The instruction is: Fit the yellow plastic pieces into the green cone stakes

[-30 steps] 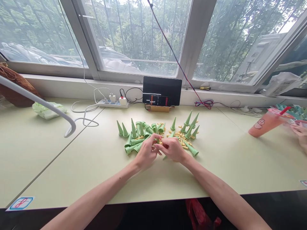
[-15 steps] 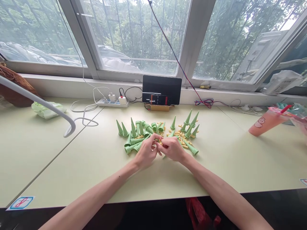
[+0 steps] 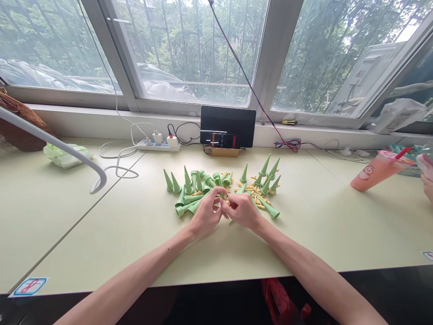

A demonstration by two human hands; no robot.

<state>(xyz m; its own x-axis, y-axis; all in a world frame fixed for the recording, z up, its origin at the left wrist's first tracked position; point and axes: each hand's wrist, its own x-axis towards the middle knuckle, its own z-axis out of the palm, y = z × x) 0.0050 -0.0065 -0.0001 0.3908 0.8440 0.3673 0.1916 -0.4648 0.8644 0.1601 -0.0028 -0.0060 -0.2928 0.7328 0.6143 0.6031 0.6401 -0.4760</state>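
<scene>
Handling tip: with a piece this small, we'd let one hand be the steady clamp and the other do the fine moves, rather than wiggling both at once. Fingertips near the end being worked, light pressure, wrists loose, and nothing should twist away on us.
Small yellow piece (image 3: 227, 202): right between our two hands, at the near side of the clutter, mostly hidden by fingers.
Right hand (image 3: 246, 211): grip is narrow, thumb and fingertips closed on that yellow bit as far as we can see, knuckles turned up.
Left hand (image 3: 207, 212): fingers curled in a loose loop facing the right one. There's green inside the loop, but we honestly can't tell if it's held or just sitting behind, so no verdict on how tight that grip is.
Green cones (image 3: 187, 183): some stand upright, others lie on their sides, in two groups left and right of our hands on the tabletop (image 3: 84, 234).
Loose yellow pieces (image 3: 256, 190): scattered among the cones, mostly in the right group.
Pink drink cup (image 3: 371, 172): leaning-looking in this view, well off to our right, near someone else's hand (image 3: 429, 180).
</scene>
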